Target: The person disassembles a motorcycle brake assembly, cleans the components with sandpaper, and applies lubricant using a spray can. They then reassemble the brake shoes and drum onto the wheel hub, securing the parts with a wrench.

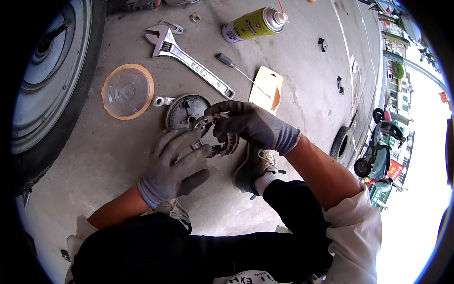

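A pair of curved brake shoes (231, 145), forming a ring, is held up in front of me. My right hand (253, 125), in a grey glove, pinches the ring's upper side between thumb and fingers. My left hand (171, 165), gloved too, has its fingers spread at the ring's left side. Its fingertips are close to the ring, and I cannot tell whether they touch. Just beyond, a round brake backing plate (176, 116) with a short metal lever arm (163, 101) lies on the concrete, partly hidden behind the shoes and my hands.
Past the plate lie an adjustable wrench (194, 64), a screwdriver (227, 60) across a yellow card (262, 78), and a spray can (250, 26). A clear lid with an orange rim (127, 92) sits left, beside a large wheel (56, 85). A scooter (380, 146) stands far right.
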`<control>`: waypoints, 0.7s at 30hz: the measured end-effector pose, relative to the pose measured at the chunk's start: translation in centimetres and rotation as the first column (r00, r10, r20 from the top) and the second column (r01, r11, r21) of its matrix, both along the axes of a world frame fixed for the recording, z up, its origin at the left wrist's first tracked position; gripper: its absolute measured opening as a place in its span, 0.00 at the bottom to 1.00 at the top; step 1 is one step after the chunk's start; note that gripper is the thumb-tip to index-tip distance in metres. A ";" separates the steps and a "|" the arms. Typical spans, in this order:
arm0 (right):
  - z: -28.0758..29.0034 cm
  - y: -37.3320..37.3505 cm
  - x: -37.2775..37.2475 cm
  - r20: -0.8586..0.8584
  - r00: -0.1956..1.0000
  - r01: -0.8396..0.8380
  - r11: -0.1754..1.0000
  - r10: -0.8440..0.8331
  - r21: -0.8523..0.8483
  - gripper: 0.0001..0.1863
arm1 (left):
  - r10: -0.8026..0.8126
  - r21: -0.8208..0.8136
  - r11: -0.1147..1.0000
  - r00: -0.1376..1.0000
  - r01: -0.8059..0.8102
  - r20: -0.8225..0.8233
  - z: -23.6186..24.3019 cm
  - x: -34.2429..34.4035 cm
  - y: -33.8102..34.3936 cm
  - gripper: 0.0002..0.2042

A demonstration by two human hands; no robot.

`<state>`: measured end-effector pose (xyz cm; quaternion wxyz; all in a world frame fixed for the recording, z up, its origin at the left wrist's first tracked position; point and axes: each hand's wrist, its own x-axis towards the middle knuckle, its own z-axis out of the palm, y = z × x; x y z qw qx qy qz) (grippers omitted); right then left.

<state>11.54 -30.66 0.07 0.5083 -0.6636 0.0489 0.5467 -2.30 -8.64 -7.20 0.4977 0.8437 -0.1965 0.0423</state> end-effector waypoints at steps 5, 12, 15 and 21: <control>-2.8 -1.8 -0.2 0.548 0.823 -0.383 0.860 0.150 0.338 0.19 | -0.426 -0.580 0.735 0.425 -0.353 -0.799 1.2 2.8 1.5 0.41; -2.5 1.1 -3.0 -0.122 0.989 0.109 0.970 -0.084 0.216 0.19 | -0.473 -0.605 0.700 0.389 -0.380 -0.791 2.5 3.3 1.1 0.37; -2.6 1.5 -3.4 -0.198 0.980 0.049 0.981 -0.011 0.189 0.18 | -0.357 -0.481 0.833 0.398 -0.274 -0.845 1.9 2.9 0.9 0.36; -1.2 2.1 -4.1 -0.151 0.980 0.131 0.991 -0.128 0.009 0.16 | -0.380 -0.507 0.769 0.358 -0.390 -0.853 1.6 2.2 0.2 0.34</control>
